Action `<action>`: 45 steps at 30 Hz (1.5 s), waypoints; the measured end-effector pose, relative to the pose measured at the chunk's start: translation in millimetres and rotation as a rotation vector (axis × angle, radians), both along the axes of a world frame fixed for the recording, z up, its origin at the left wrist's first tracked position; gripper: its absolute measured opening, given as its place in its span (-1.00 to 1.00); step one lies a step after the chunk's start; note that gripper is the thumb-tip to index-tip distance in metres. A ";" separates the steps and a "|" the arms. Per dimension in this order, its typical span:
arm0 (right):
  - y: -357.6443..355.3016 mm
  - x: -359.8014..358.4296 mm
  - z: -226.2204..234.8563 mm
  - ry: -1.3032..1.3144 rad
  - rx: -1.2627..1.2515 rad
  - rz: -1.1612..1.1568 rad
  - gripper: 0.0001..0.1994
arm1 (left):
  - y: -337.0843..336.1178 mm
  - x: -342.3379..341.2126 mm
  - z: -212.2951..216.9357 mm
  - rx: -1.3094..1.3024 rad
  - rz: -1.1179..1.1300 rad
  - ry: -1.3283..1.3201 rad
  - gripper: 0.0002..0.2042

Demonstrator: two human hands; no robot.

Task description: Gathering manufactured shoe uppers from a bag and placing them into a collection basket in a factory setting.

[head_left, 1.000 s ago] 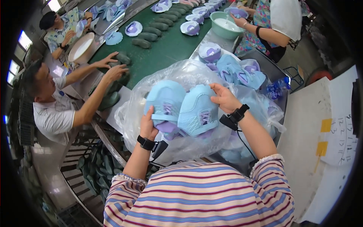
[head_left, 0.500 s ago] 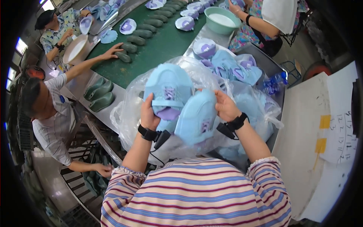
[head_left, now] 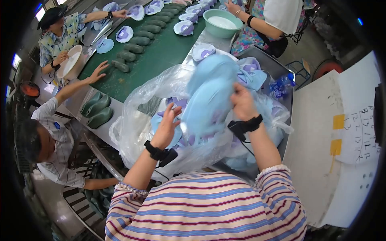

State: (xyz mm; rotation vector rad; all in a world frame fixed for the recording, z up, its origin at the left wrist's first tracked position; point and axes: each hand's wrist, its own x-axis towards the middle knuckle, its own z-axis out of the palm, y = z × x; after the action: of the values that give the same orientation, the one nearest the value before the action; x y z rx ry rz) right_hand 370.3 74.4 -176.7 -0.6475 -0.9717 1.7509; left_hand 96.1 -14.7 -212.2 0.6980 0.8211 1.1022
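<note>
My right hand (head_left: 244, 103) is closed on the edge of a pair of light-blue shoe uppers (head_left: 210, 100), which overlap and are smeared by motion. To their left, my left hand (head_left: 165, 128) has its fingers apart and holds nothing. It is over a clear plastic bag (head_left: 130, 116) that lies open in front of me. More blue and purple uppers (head_left: 177, 103) show inside the bag, partly hidden by the held pair and my left hand. Beyond my right hand, a pile of similar uppers (head_left: 252, 78) lies in a metal tray (head_left: 261, 55).
A green table (head_left: 169, 52) carries a row of dark green shoe lasts (head_left: 140, 41) and several uppers. Three lasts (head_left: 98, 114) stand at its near left corner. Co-workers are at left and far right, by a beige basin (head_left: 73, 64) and a green basin (head_left: 219, 28). Plastic bottles (head_left: 281, 85) lie right.
My left hand has let go of its upper and moved down. Both uppers are now together in my right hand. The left co-worker's hand has come away from the lasts.
</note>
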 end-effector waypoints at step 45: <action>-60.5 -33.1 20.4 0.083 -0.145 0.190 -0.62 | -16.8 -85.4 -135.5 -0.076 -0.539 1.638 -0.73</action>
State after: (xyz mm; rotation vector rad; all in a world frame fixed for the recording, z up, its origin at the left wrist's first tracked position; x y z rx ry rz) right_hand 337.3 13.9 -156.3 -0.5840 -0.8783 2.0142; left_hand 10.8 -31.5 -347.6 1.6454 1.8341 -0.2262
